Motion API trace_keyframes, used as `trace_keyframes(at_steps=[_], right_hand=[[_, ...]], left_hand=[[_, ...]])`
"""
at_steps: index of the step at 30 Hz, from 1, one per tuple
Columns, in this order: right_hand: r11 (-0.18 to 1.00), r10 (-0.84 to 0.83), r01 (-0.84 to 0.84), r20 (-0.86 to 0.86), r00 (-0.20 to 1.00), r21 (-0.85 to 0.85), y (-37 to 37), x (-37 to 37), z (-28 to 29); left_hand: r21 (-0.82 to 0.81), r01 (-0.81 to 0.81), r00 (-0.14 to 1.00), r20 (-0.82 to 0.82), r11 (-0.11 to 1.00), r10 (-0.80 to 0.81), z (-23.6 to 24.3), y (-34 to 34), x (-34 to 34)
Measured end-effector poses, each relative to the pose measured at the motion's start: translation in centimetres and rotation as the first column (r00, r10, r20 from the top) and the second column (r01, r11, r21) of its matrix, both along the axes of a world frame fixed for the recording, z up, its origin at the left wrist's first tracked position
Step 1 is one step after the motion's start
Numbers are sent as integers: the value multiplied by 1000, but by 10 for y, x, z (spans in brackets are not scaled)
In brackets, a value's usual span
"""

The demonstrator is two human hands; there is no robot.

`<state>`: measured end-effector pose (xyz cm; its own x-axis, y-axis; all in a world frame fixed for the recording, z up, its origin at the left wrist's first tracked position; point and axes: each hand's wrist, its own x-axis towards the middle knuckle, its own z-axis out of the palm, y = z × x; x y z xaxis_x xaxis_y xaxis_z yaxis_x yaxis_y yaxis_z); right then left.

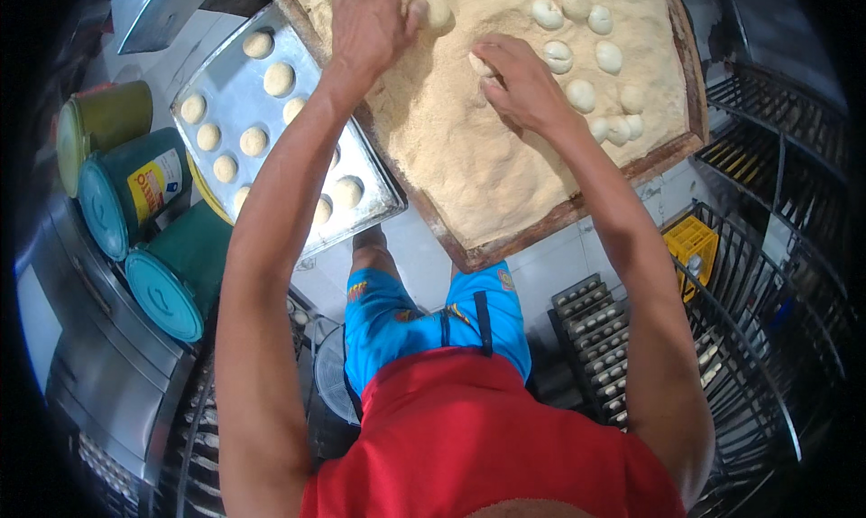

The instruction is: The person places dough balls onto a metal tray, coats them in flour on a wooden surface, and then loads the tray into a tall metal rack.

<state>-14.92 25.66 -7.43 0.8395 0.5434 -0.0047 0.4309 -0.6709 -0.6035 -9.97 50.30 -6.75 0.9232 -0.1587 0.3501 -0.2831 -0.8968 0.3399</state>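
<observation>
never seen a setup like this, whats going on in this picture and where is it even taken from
No machine here: these are a person's own bare hands. There is just one picture, from a wide fisheye camera worn on the head, looking down, so the edges bend and the red shirt shows below.

In front is a wood-edged tray spread with pale powder. Whitish balls, seemingly dough, lie toward its right side. The right hand has its fingers curled on a small dough ball. The left hand is by a powdery ball; whether it grips it isn't clear.

To the left, a metal tray holds spaced-out, coated balls.
</observation>
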Motion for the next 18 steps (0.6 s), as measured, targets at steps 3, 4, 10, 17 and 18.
trace_keyframes(at_steps=[3, 4, 10, 17, 18], right_hand=[[986, -163, 162, 41, 986, 27, -2, 8, 6], [976, -219, 219, 42, 975, 21, -3, 12, 5], [959, -283, 284, 47, 958, -10, -5, 14, 4], [934, -350, 333, -146, 925, -130, 8, 23, -7], [912, -411, 404, -156, 898, -76, 3, 20, -6]], left_hand=[[-110, -47, 995, 78, 993, 56, -2, 4, 10], [-120, -18, 999, 41, 993, 23, -7, 3, 9], [-10, 167, 964, -207, 986, -165, -2, -1, -1], [-236, 171, 958, -186, 957, -217, 0, 2, -19], [-326, 125, 942, -258, 937, -215, 23, 5, -30]])
